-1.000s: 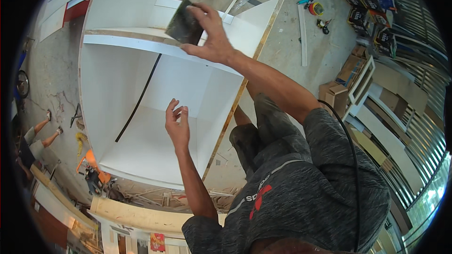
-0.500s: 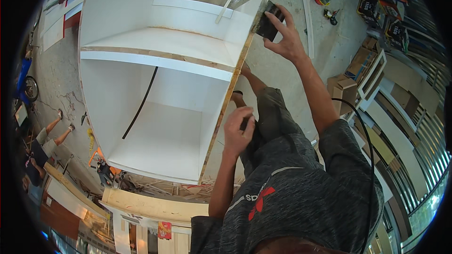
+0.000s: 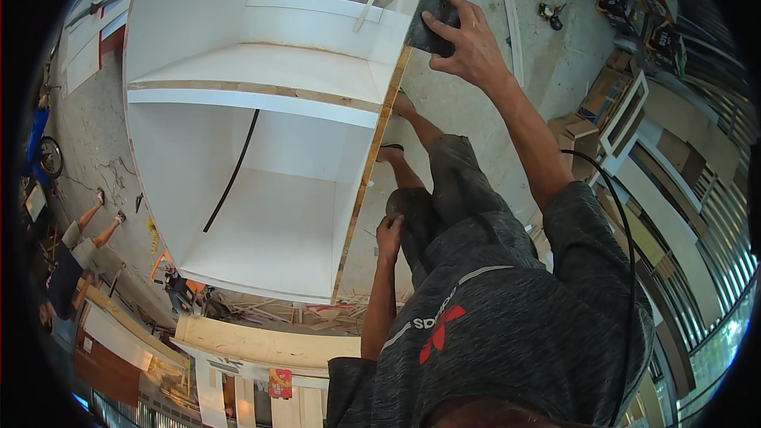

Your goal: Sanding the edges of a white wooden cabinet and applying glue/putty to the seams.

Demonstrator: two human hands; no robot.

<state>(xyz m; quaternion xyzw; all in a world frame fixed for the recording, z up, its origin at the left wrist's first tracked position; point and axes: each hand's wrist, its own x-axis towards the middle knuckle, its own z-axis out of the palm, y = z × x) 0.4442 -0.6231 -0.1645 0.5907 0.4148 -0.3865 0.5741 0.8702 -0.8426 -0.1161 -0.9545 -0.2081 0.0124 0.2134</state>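
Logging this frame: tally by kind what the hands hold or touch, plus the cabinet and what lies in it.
Dark block, held by right hand at the cabinet's edge: 1
White cabinet: 1
Black cable inside it: 1
Knee, under left hand: 1
Total: 4

A sanding block [image 3: 432,22] is held by the right hand [image 3: 473,49] on the far end of the cabinet's [image 3: 261,214] right side panel (a shelf [image 3: 254,95] crosses inside, a cable [image 3: 231,174] behind it), while the left hand [image 3: 389,235] is rested on the knee, just right of that panel.
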